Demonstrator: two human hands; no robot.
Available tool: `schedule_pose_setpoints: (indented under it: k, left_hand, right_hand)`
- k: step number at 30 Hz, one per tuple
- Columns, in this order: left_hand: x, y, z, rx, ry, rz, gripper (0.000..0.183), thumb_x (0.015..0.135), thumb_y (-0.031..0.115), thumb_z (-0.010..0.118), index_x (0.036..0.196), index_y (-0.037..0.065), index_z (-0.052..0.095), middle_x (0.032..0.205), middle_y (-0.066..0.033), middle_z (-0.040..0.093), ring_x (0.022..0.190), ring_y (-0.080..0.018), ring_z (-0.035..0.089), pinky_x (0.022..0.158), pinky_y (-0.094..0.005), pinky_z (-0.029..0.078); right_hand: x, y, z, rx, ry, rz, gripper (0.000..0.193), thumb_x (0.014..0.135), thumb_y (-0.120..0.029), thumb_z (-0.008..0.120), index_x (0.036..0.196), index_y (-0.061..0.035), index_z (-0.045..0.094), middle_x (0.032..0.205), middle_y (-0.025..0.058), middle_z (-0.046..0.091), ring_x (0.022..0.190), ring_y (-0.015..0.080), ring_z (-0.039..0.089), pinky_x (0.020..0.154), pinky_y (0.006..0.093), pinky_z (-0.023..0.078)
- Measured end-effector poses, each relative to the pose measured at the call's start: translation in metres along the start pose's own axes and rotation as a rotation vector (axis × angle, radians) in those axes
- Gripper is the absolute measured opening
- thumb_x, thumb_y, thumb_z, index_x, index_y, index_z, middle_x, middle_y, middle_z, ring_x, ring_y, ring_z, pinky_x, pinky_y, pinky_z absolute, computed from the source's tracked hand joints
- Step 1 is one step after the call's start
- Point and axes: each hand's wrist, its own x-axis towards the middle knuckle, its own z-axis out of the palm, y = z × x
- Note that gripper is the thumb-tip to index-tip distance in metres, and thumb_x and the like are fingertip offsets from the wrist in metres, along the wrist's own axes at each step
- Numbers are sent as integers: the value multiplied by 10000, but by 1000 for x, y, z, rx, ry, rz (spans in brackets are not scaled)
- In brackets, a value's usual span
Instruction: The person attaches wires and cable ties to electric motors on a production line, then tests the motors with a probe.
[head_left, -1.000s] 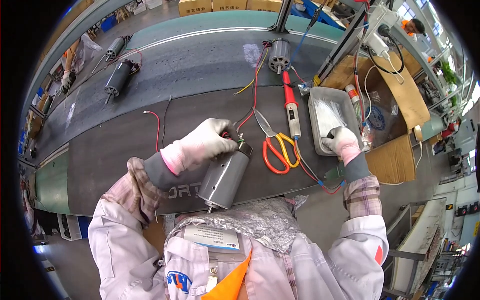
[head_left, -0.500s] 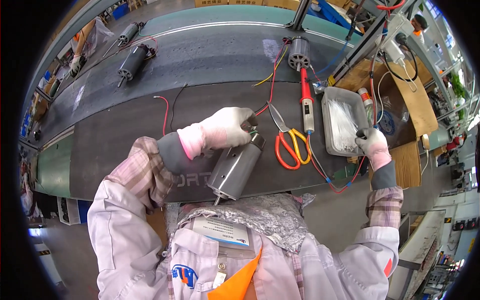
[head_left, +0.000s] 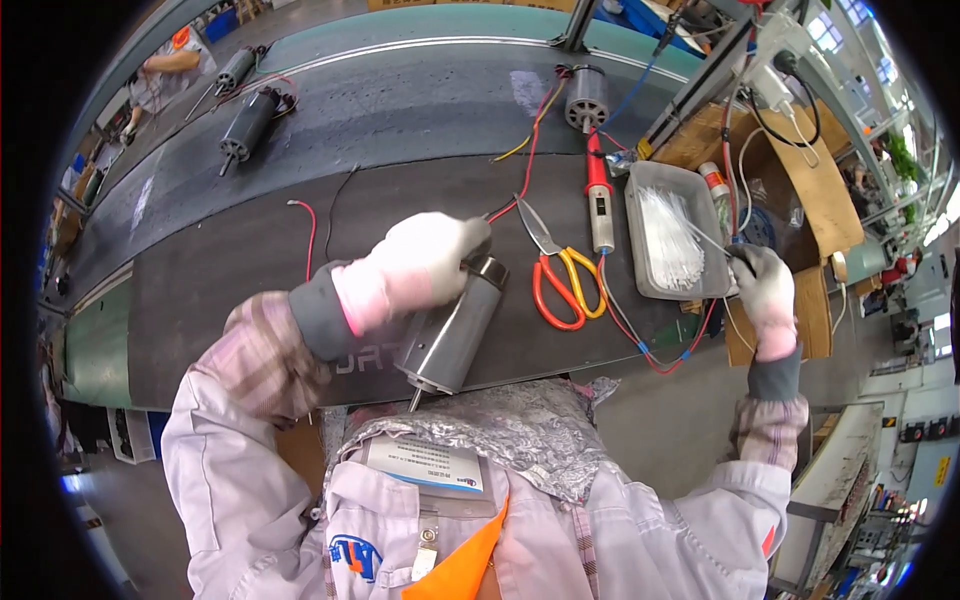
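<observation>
A grey cylindrical motor (head_left: 455, 335) lies aslant near the front edge of the dark work surface, its shaft toward me. My gloved left hand (head_left: 435, 255) is closed at its far end, around the wires there; the fingertips are partly hidden. A red wire (head_left: 308, 235) and a black wire (head_left: 340, 205) run out to the left of it. At the right, my gloved right hand (head_left: 765, 285) pinches a thin white cable tie (head_left: 712, 242) beside a clear plastic bin (head_left: 640, 225) of white cable ties (head_left: 668, 245).
Pliers (head_left: 560, 265) with red and yellow handles and a red-and-grey corded tool (head_left: 598, 205) lie between motor and bin. Another motor (head_left: 587, 100) stands beyond; a dark motor (head_left: 248, 130) lies far left. A cardboard box (head_left: 815, 220) stands right. Another person's arm (head_left: 170, 62) shows far left.
My right hand has drawn back from the bin's edge to the right, with a cable tie now showing in it. My left hand's fingers have closed together at the motor's end. The whole view has shifted slightly.
</observation>
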Motion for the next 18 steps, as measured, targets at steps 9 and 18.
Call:
schedule_pose_setpoints:
  k: [9,18]
  left_hand:
    - [19,-5,-5,-476,-185,-277,369,934,298,560,1089,-25,649,956,-171,685,932,-216,651,874,-352,488]
    - [15,-16,-9,-202,-214,-165,353,929,247,466,1072,-20,646,984,-236,667,972,-386,632,888,-431,487]
  right_hand:
    - [-47,-197,63,318,-11,-598,130,738,-198,735,820,-102,703,733,65,594,756,259,594,724,404,454]
    - [-25,-258,112,309,69,-518,191,720,-219,697,634,-84,592,663,107,566,634,322,593,606,458,462]
